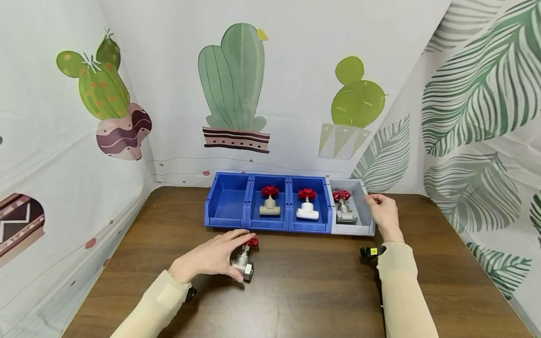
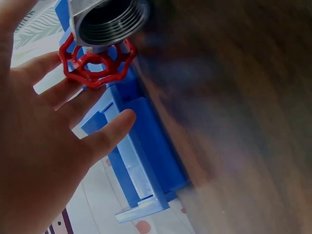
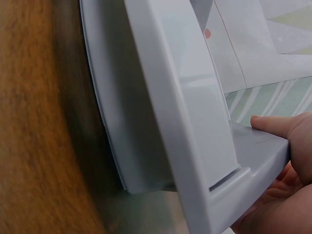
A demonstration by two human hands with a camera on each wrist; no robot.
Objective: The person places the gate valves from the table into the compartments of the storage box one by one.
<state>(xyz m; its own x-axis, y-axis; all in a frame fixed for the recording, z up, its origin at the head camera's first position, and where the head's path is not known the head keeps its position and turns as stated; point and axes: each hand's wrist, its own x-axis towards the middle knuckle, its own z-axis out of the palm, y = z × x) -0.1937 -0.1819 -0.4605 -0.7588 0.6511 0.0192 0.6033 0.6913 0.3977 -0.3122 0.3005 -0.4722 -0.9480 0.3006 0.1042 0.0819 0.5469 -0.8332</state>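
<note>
In the head view, my left hand spans a metal valve with a red handwheel on the table before the bins. The thumb is beside the valve body, and the fingers reach over the handwheel. In the left wrist view these fingers look fairly straight and spread behind the wheel; a threaded opening faces the camera. Firm contact cannot be made out. My right hand holds the right side wall of the grey bin, thumb on its edge. Another red-wheeled metal valve lies inside that bin.
Three blue bins join the grey one in a row. The leftmost blue bin shows only its bare floor; the others hold a beige valve and a white valve. A cactus-print cloth hangs behind the wooden table.
</note>
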